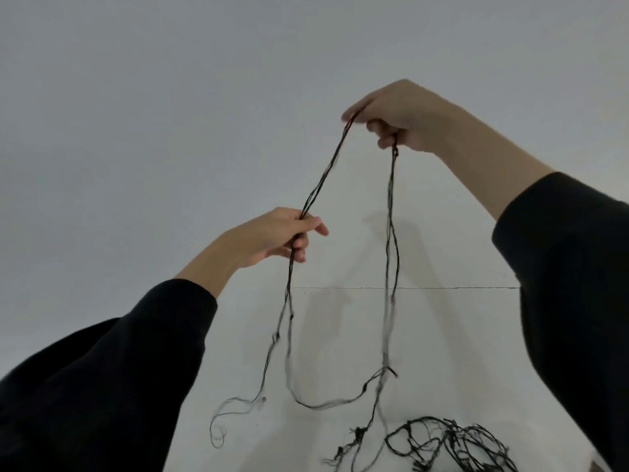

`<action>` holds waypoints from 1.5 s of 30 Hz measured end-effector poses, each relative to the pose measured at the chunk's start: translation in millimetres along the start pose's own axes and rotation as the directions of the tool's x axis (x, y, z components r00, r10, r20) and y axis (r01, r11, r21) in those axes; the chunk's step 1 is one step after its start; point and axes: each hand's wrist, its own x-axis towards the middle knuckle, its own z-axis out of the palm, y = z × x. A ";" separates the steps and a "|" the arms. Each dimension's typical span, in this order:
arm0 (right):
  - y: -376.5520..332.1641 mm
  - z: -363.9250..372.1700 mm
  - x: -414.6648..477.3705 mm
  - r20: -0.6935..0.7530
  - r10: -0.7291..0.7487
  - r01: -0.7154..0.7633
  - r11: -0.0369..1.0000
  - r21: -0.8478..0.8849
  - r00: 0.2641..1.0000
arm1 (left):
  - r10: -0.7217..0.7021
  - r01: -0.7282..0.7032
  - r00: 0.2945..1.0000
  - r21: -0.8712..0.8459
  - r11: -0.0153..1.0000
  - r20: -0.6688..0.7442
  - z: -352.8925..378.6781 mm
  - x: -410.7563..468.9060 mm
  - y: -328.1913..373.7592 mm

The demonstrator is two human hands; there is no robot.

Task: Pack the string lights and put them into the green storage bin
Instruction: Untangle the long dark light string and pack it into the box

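Black sleeves (102, 379) nearest; L hand (272, 238), R hand (405, 115) fingers pinched on string lights (321, 180); tangle below.

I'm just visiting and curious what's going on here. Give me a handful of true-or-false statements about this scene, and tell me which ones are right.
1. Both hands grip the string lights. True.
2. The left hand is raised higher than the right hand. False: the right hand is the higher one.
3. Part of the dark wire lies in a tangled heap at the lower right. True.
4. The green storage bin stands beside the heap. False: no bin is in view.
5. The person wears short sleeves. False: long black sleeves cover both forearms partway.
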 end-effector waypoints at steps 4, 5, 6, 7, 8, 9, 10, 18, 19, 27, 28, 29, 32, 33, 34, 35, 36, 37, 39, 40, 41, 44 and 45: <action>6.3 7.8 4.4 -0.029 0.049 -0.045 0.990 0.132 0.998 | -0.103 0.088 0.979 0.093 0.992 0.177 27.1 -5.4 -55.2; 7.0 11.0 4.6 -0.040 0.057 -0.049 0.984 0.170 0.998 | -0.152 0.118 0.957 0.150 0.982 0.246 38.1 -9.7 -73.6; 7.4 14.4 4.9 -0.051 0.063 -0.052 0.978 0.203 0.997 | -0.206 0.148 0.927 0.200 0.969 0.313 50.5 -14.6 -91.0; 7.8 18.1 5.5 -0.059 0.069 -0.054 0.973 0.226 0.996 | -0.257 0.180 0.896 0.234 0.955 0.361 63.2 -19.9 -108.0; 7.8 22.2 5.8 -0.067 0.070 -0.052 0.969 0.242 0.995 | -0.299 0.215 0.874 0.247 0.945 0.383 75.3 -24.3 -124.1; 7.4 25.9 6.7 -0.079 0.067 -0.044 0.962 0.268 0.995 | -0.326 0.240 0.863 0.253 0.937 0.386 86.1 -28.0 -139.1; 6.8 28.8 8.3 -0.096 0.063 -0.030 0.948 0.318 0.993 | -0.345 0.259 0.856 0.258 0.931 0.385 95.8 -31.3 -151.6; -1.0 34.7 10.4 -0.219 0.064 0.058 0.858 0.510 0.974 | -0.564 0.398 0.772 0.469 0.788 0.293 125.6 -34.0 -217.5; -0.5 35.7 9.6 -0.226 0.071 0.061 0.847 0.528 0.972 | -0.587 0.394 0.760 0.520 0.758 0.279 127.7 -32.6 -219.0; 13.9 42.3 0.2 0.023 0.083 -0.081 0.993 -0.083 0.996 | -0.673 0.348 0.677 0.676 0.649 0.298 144.2 -32.6 -227.6; 17.7 44.9 -0.6 0.085 0.094 -0.077 0.979 -0.187 0.992 | -0.686 0.304 0.658 0.724 0.619 0.310 139.5 -27.7 -222.3; 21.2 46.7 -1.2 0.122 0.097 -0.068 0.972 -0.224 0.988 | -0.688 0.270 0.659 0.759 0.593 0.303 131.7 -20.5 -215.5; 24.6 46.2 -5.0 0.279 0.122 -0.044 0.962 -0.269 0.952 | -0.526 0.289 0.828 0.655 0.698 0.194 101.2 5.9 -185.4; 24.0 45.1 -6.4 0.348 0.156 -0.041 0.948 -0.317 0.924 | -0.431 0.339 0.897 0.475 0.813 0.098 89.4 13.9 -171.0; 23.1 44.0 -7.1 0.391 0.180 -0.035 0.936 -0.350 0.902 | -0.358 0.354 0.934 0.189 0.916 -0.012 79.4 17.9 -150.6; 21.8 42.9 -7.0 0.410 0.188 -0.029 0.931 -0.363 0.892 | -0.300 0.286 0.949 -0.132 0.949 -0.095 70.4 19.5 -125.5; 20.7 42.3 -7.0 0.420 0.187 -0.022 0.930 -0.367 0.888 | -0.234 0.163 0.959 -0.370 0.915 -0.158 61.8 20.4 -100.6; 19.1 41.8 -6.3 0.429 0.181 -0.009 0.928 -0.373 0.885 | -0.147 0.034 0.971 -0.495 0.868 -0.190 54.6 21.0 -76.1; 15.5 41.2 -6.3 0.433 0.165 0.026 0.915 -0.402 0.886 | 0.036 -0.132 0.981 -0.518 0.845 -0.191 44.3 21.0 -30.4; 14.2 40.4 -5.9 0.420 0.151 0.040 0.910 -0.412 0.895 | 0.098 -0.168 0.980 -0.452 0.876 -0.175 41.3 19.8 -11.6; 13.5 38.6 -5.1 0.398 0.134 0.047 0.909 -0.414 0.907 | 0.147 -0.196 0.976 -0.356 0.914 -0.160 39.2 18.0 2.4; 8.7 22.9 -0.6 0.348 0.103 0.035 0.929 -0.369 0.932 | 0.257 -0.276 0.945 -0.073 0.958 -0.201 27.3 20.4 28.6; 5.9 15.6 0.2 0.362 0.114 0.029 0.931 -0.365 0.925 | 0.267 -0.281 0.934 -0.028 0.959 -0.238 20.4 22.6 33.9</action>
